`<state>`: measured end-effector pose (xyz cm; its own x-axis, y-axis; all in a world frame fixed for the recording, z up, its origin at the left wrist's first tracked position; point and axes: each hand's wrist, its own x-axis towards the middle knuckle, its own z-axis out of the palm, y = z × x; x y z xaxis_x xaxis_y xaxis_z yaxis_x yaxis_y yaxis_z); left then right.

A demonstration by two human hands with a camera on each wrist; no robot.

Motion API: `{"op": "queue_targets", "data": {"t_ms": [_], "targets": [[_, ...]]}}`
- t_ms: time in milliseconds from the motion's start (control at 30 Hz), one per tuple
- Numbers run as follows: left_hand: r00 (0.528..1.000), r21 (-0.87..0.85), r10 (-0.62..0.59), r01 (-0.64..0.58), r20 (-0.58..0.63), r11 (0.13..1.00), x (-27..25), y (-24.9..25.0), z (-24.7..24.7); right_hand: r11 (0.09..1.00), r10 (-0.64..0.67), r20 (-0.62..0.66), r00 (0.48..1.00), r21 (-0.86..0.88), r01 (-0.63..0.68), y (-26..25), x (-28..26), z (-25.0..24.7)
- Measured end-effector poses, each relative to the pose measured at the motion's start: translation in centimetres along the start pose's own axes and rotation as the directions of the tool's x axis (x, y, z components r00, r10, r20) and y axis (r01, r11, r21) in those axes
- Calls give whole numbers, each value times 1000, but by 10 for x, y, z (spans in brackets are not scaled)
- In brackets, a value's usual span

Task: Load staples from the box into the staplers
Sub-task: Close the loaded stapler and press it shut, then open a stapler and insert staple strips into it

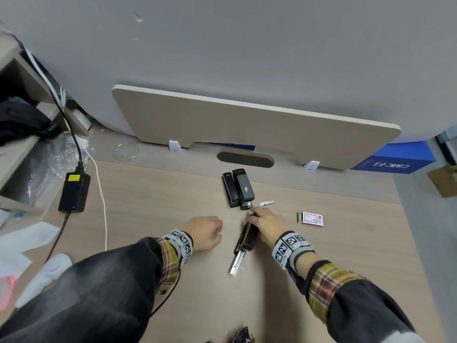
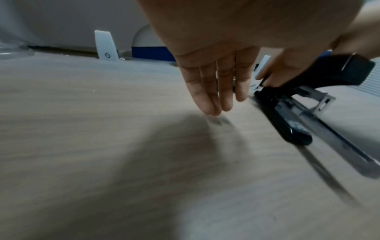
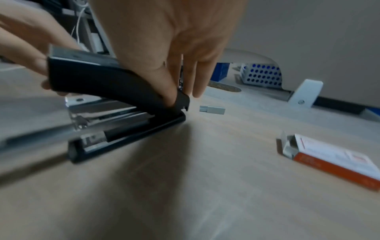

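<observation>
**A:** Stapler [image 1: 247, 237] nearest, under the right hand [image 1: 268, 225]. Thumb and fingers curl round the hinge end of the black top arm; the arm is lifted and the steel magazine rail [image 1: 237, 263] sticks out toward the body. Base flat on the desk [image 1: 153, 206].

**B:** Left hand [image 1: 206, 232]?

**A:** Just beside the stapler, off to its left, not touching it. Fingers straight, tips at or just over the desk, holding nothing.

**B:** Risk there?

**A:** Only one hand is on the stapler. My guess: the base could skid or pivot when staples get pushed in, and the sprung arm could snap down on a finger.

**B:** Staples?

**A:** Loose staple strip [image 3: 212, 110] just past the right fingertips. Box of staples [image 1: 312, 218] further right of that hand, end flap open. A strip could break up if pinched hard or dropped into the rail crooked; likely jam.

**B:** Beyond the hands?

**A:** Two closed staplers [image 1: 238, 189] side by side, just ahead of the right hand. Reaching over could knock them. Whether they are loaded, cannot tell.
</observation>
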<state>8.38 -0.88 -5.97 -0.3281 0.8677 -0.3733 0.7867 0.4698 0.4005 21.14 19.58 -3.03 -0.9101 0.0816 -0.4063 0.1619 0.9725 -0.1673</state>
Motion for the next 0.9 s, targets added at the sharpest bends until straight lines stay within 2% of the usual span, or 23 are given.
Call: {"op": "queue_targets", "data": {"t_ms": [67,133,200,267,333,400,500,600,667,767,833,900], "targets": [[996,9,22,-21,-81,1000,5,7,-6,984,146,-77,986,117,-136,-5,-5,0],[990,11,61,-60,-130,998,12,14,-9,897,383,-92,919,274,-346,-6,-12,3],[984,61,120,-113,-134,992,22,25,-11,801,507,67,859,332,-499,-2,-19,11],[968,183,220,-197,-118,963,32,40,-11,789,435,318,842,316,-527,-1,-25,20],[945,289,324,-299,-41,909,42,55,-11,802,315,462,829,337,-493,-5,-33,29],[914,352,402,-397,61,848,51,67,-8,818,268,454,849,358,-450,-6,-39,36],[878,537,430,-470,207,700,58,73,-8,826,288,408,866,352,-441,0,-44,37],[850,579,515,-478,114,661,60,68,-5,815,279,372,885,395,-423,11,-46,32],[870,556,481,-454,108,696,57,71,-9,799,262,341,903,448,-401,17,-46,29],[940,472,277,-341,202,813,49,76,-15,772,255,321,912,500,-392,24,-45,28],[977,360,152,-196,149,912,44,73,-11,791,249,312,917,481,-379,26,-44,28],[991,313,95,-121,95,942,40,69,-7,848,266,262,928,394,-354,26,-42,28]]}}
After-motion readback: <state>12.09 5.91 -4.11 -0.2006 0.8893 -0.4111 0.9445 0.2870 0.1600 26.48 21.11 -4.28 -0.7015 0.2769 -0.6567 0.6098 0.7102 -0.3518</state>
